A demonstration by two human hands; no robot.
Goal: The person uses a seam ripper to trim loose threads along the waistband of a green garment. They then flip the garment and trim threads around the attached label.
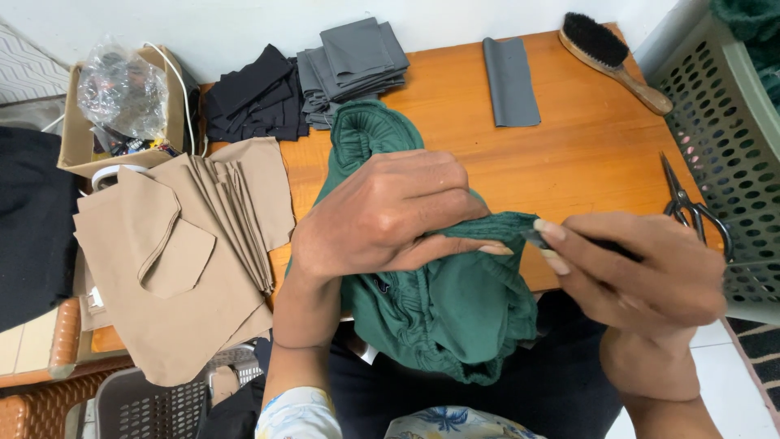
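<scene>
The left hand clenches a bunched green garment at its ribbed edge, thumb stretched along the fold. The right hand pinches a small dark tool between thumb and fingers, its tip touching the same green edge just beside the left thumb. The garment lies partly on the wooden surface and partly over the person's lap. Left of it sits a fanned stack of tan pieces; behind it lie black pieces and grey pieces. A single grey strip, a brush and scissors rest on the surface, near a perforated basket
</scene>
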